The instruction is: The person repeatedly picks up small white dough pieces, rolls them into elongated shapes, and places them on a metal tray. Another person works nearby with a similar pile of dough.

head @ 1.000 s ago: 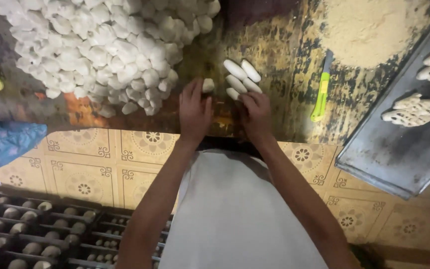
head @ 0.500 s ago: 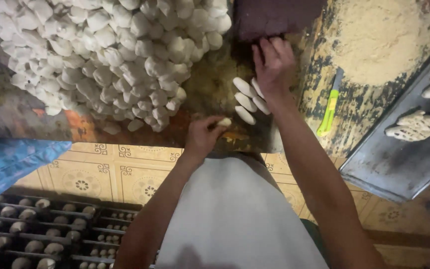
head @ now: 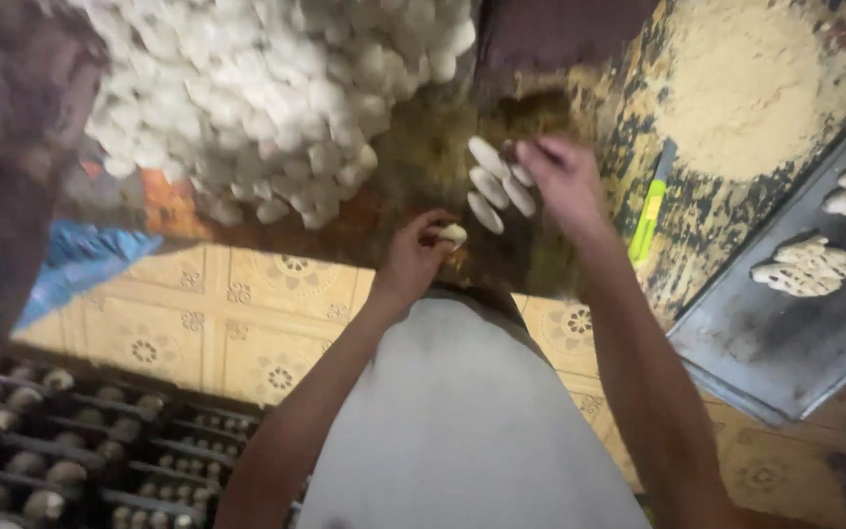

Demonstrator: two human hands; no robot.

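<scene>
**Right hand drops back to the row of dough**

Since half a second ago the right hand [head: 558, 181] has come down from beyond the row of shaped pieces and now sits right at them, while the left hand [head: 413, 257] has hardly shifted at the worktop's near edge.

Nearest of all is a dark rack [head: 80, 451] low on the left, its rows filled with small pale lumps, standing on a patterned yellow floor [head: 237, 318]. At the worn, stained worktop [head: 423, 167] the left hand is curled shut round one small dough piece [head: 451, 234], pinched at the fingertips. Just beyond, the right hand's fingers are bent loosely over the row of oval dough pieces [head: 488, 186] — touching the end of it, though whether it grips one I cannot tell.

To the right lie a yellow-green scraper [head: 650, 211] and a grey tray [head: 805, 333] carrying ridged shaped pieces [head: 805, 264]. Farther back — a big heap of white dough lumps [head: 266, 88] and a floury patch [head: 746, 88].
</scene>
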